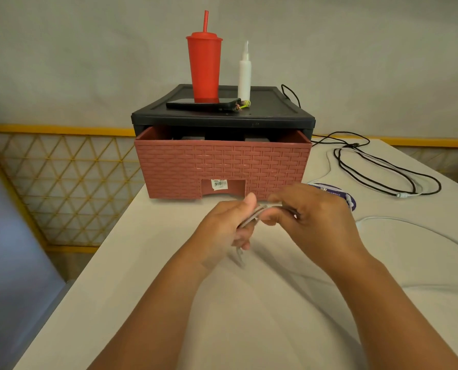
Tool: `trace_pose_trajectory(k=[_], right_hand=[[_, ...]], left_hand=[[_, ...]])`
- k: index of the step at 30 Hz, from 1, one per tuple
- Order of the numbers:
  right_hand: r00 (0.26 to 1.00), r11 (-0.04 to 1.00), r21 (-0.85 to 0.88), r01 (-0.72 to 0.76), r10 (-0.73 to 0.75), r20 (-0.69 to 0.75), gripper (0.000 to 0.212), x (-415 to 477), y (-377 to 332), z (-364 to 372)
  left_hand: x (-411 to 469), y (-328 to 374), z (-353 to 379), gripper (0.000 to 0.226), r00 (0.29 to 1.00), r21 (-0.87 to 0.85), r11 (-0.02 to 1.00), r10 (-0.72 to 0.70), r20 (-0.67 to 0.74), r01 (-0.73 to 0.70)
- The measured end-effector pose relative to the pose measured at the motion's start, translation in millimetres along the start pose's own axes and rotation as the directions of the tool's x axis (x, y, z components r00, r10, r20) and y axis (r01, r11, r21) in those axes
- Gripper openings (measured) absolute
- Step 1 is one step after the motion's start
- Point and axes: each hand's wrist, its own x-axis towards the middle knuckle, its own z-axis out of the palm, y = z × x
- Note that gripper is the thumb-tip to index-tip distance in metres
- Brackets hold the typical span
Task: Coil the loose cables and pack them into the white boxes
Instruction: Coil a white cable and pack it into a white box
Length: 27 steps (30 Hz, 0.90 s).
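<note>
One grey cable (pixel 250 215), blurred, is bunched between my hands above the middle of the bench (pixel 156 303). My left hand (pixel 222 231) fingers curl round its loops; my right hand (pixel 313 217) fingers pinch a strand. A black cable (pixel 369 173) lies looped toward the far right corner.

The drawer (pixel 222 166) bears a barcode sticker (pixel 219 184) (digits illegible).
</note>
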Motion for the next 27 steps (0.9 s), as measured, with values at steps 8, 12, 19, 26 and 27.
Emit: trace_pose_trajectory(k=[8,12,19,26,27], right_hand=[[0.893,0.752,0.492,-0.439,0.306,0.330,0.025,0.3,-14.2,12.5],[0.823,0.644,0.513,-0.567,0.414,0.390,0.034,-1.2,-19.6,15.7],[0.769,0.548,0.569,-0.613,0.579,0.271,0.020,1.8,-13.1,13.6],[0.706,0.500,0.560,-0.661,0.666,0.239,0.025,4.1,-4.4,6.8],[0.694,0.489,0.557,-0.671,0.678,0.242,0.027,4.6,-4.2,6.4]], left_hand=[[-3.3,7.3,-4.4,0.035,0.971,-0.535,0.814,-0.147,0.190,0.228],[-1.3,5.7,-2.0,0.029,0.976,-0.510,0.832,-0.192,0.102,0.217],[1.3,-1.7,1.5,0.011,0.985,-0.168,0.974,-0.165,-0.059,0.153],[-2.9,3.9,-4.7,0.026,0.978,0.069,0.977,-0.199,-0.061,0.203],[-2.5,3.5,-8.2,0.028,0.983,0.182,0.968,-0.155,-0.102,0.172]])
